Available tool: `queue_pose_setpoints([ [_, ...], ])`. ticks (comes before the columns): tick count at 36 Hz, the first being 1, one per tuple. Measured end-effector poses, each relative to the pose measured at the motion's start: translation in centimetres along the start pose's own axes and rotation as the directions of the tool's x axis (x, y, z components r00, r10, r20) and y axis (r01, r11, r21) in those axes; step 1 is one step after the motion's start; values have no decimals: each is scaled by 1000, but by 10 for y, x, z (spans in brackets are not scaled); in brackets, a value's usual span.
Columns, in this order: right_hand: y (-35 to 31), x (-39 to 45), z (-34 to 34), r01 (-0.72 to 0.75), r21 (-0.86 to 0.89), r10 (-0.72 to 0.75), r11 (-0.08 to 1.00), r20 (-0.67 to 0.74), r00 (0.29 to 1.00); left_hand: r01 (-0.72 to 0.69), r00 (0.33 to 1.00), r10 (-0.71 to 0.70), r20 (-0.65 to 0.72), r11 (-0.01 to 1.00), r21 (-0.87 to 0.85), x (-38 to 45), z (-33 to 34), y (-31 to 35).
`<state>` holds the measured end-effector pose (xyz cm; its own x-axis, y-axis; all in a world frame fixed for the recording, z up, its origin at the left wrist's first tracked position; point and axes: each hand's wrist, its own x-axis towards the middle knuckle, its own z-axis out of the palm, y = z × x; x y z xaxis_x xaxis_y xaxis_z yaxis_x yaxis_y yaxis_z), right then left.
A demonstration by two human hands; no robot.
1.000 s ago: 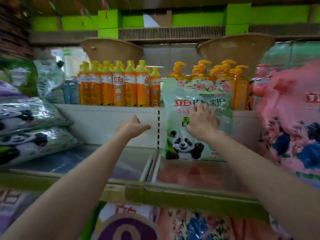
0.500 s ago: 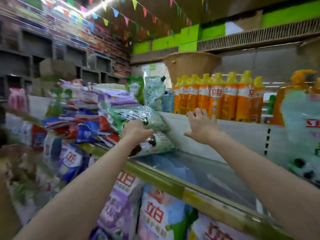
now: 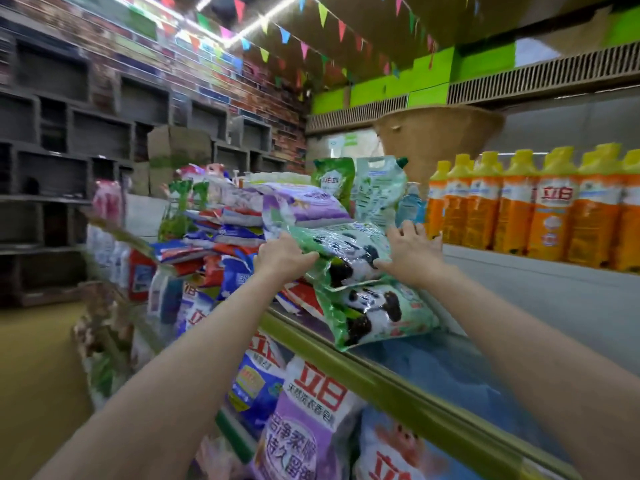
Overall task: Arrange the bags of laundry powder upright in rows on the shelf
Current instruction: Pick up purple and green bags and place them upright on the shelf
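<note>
Two green panda bags of laundry powder lie flat, one on the other, at the left of the shelf (image 3: pixel 408 379). My left hand (image 3: pixel 282 259) grips the near left edge of the upper panda bag (image 3: pixel 341 247). My right hand (image 3: pixel 408 251) holds its right side, fingers spread along the far edge. The lower panda bag (image 3: pixel 377 310) lies under it and juts over the shelf's green front rail. Behind and to the left rises a pile of purple, blue and red bags (image 3: pixel 242 223).
Orange bottles with yellow caps (image 3: pixel 540 209) stand in a row on the raised back ledge. Two upright green pouches (image 3: pixel 360 185) stand behind the pile. Purple and blue bags (image 3: pixel 304 420) fill the shelf below. A woven basket (image 3: pixel 436 140) sits up behind.
The view has swung left, away from the upright panda bag. Both hands left it and moved onto the stacked bags; the left hand closed on the upper bag's edge and the right hand reached its right side.
</note>
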<state>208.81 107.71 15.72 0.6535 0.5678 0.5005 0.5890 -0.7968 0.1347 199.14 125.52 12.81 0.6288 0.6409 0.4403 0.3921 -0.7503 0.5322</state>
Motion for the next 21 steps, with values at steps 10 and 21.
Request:
queue_pose_setpoints([
  [10, -27, 58, 28, -62, 164, 66, 984, -16, 998, 22, 996, -41, -76, 971, -240, 65, 8, -12],
  [21, -21, 96, 58, -97, 321, 57, 942, 132, 990, 204, 976, -216, 12, 903, -378, 150, 25, 2],
])
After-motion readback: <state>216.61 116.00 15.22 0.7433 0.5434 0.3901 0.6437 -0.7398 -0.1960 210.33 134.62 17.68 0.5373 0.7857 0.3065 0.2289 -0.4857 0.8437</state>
